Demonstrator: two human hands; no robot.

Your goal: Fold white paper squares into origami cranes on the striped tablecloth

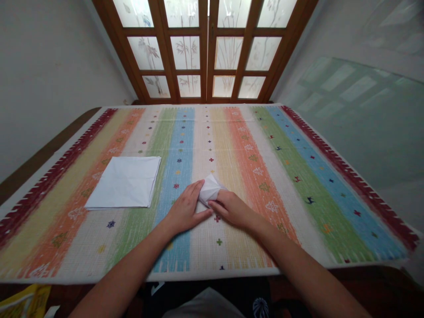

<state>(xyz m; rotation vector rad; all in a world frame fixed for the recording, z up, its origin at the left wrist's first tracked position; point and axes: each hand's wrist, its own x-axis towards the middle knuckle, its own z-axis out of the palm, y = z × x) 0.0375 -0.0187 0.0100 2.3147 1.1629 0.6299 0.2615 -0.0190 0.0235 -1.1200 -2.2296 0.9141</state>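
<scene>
A small piece of folded white paper (209, 187), its top coming to a point, is on the striped tablecloth between my two hands. My left hand (187, 207) rests along its left side, fingers against the edge and thumb stretched toward the bottom corner, holding it. From the right, my right hand (232, 206) grips the paper, with its fingers partly hidden behind or inside the fold and its thumb at the lower edge. Left of my hands lies a flat stack of white square sheets (124, 182), several layers showing at its right edge.
The tablecloth (265, 247) with coloured stripes covers the table, whose bare wooden edge (59, 137) shows at the left. Wooden doors with glass panes (207, 48) stand beyond the far edge. A yellow bag (28, 302) is below the near left corner.
</scene>
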